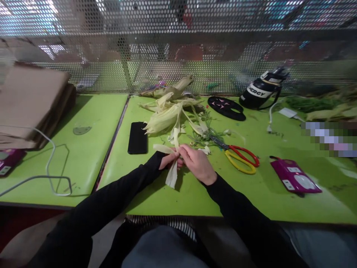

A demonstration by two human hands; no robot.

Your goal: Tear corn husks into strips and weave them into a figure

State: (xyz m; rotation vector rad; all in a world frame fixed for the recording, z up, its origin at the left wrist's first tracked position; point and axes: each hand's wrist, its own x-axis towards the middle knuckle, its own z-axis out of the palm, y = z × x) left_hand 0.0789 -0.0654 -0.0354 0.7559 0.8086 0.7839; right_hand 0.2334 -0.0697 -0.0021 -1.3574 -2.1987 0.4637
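Both my hands meet at the middle of the green table [173, 201]. My left hand [169, 160] and my right hand [197, 163] are closed together on a pale corn husk strip [171, 175], whose end hangs down toward me. Just beyond them lies a pile of corn husks [170, 111]. Scissors [240, 156] with one red and one yellow handle lie just right of my right hand.
A black phone [137, 137] lies left of the husks. A magenta device [295, 179] sits at the right, a black bag [262, 89] and a dark flat piece [226, 107] behind. Brown paper bags [30, 100] and a white cable [52, 163] occupy the left table. Perforated metal screen [178, 56] closes the back.
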